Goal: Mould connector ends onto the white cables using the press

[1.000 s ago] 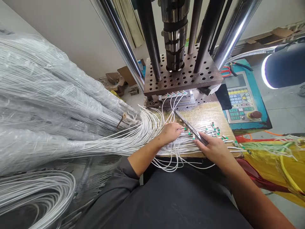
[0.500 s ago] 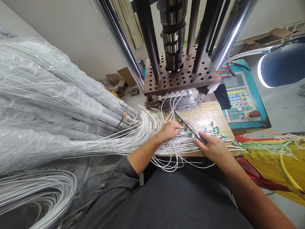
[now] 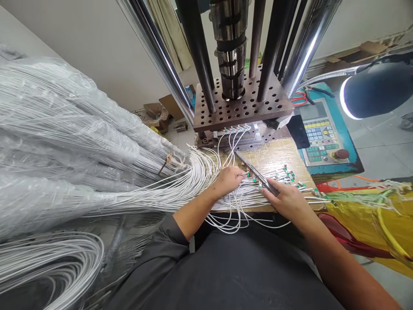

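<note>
My left hand (image 3: 228, 179) is pinched on the end of a white cable, close to a small green-tipped connector (image 3: 248, 174). My right hand (image 3: 286, 197) grips the near end of a long, slim metal bar (image 3: 250, 166) that slants away to the far left. The connector lies right beside this bar; whether it touches is too small to tell. Under both hands, many white cables (image 3: 180, 189) spread over a board wrapped in clear film (image 3: 274, 150). Several loose green-tipped ends (image 3: 287, 173) lie beyond my right fingers.
A press with a perforated plate (image 3: 238, 113) stands ahead, a row of cable ends (image 3: 238, 129) lying beneath it. Film-wrapped cable bundles (image 3: 64, 125) fill the left. On the right are a control panel (image 3: 322, 133), a lamp (image 3: 377, 90) and a yellow bag (image 3: 364, 224).
The view has shifted slightly, so the press and lamp appear a little further left. Both hands keep the same hold and almost the same place.
</note>
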Tool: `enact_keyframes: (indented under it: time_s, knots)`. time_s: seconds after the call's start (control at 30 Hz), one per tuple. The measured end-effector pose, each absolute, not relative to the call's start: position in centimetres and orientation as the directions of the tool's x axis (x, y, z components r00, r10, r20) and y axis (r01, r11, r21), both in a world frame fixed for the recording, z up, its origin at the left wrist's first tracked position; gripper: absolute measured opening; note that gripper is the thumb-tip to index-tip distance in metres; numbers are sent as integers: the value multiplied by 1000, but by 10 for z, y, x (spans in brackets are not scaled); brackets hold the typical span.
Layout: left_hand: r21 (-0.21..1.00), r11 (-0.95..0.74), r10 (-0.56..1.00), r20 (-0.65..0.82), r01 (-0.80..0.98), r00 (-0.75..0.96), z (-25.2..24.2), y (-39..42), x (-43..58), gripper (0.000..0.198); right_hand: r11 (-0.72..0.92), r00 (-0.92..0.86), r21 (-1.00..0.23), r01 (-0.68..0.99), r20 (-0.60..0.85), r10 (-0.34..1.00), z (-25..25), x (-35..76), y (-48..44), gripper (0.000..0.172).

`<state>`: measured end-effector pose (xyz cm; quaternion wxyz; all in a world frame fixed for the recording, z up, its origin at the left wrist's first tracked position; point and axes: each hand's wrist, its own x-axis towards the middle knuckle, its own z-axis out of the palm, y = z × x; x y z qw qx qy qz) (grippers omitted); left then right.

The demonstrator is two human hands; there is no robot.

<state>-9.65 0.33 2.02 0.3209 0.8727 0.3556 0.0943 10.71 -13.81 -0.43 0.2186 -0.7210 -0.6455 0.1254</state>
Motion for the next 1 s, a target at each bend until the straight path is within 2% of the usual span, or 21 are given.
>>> enact_keyframes:
  time_s: [0.53,1.0]
  knots:
    - [597,-578,680,-24,556,733,18,0,-100,27,-44,143,-514,857,153,978,-7,108,-139,40]
    - [574,-544,709,-76,612,701,27,-3,-94,31,-45,137,-493,869,152,979,-9,109,-139,42]
